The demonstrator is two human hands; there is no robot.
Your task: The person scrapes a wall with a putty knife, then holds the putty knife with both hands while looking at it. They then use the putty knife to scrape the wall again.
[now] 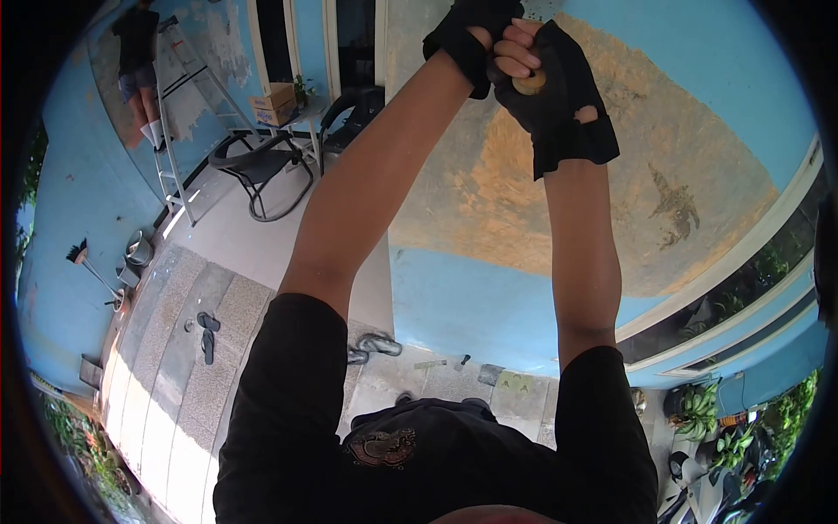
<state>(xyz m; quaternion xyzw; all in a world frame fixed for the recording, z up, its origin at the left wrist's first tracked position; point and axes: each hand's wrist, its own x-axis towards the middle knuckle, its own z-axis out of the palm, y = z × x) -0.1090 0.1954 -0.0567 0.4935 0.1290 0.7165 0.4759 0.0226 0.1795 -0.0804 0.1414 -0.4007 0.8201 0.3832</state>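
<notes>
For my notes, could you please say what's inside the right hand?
A round, tan end, perhaps a handle's, shows in the right hand; fingers and glove hide the rest.

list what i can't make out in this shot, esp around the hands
All in the head view:
Left hand: partly cut off by the top edge; its fingers and grip can't be told.
Thing held in the right hand: only a rounded yellowish end shows; the hands hide the rest.
Co-worker: head cut off by the top edge.
Lower box: lettering too small to read.
</notes>
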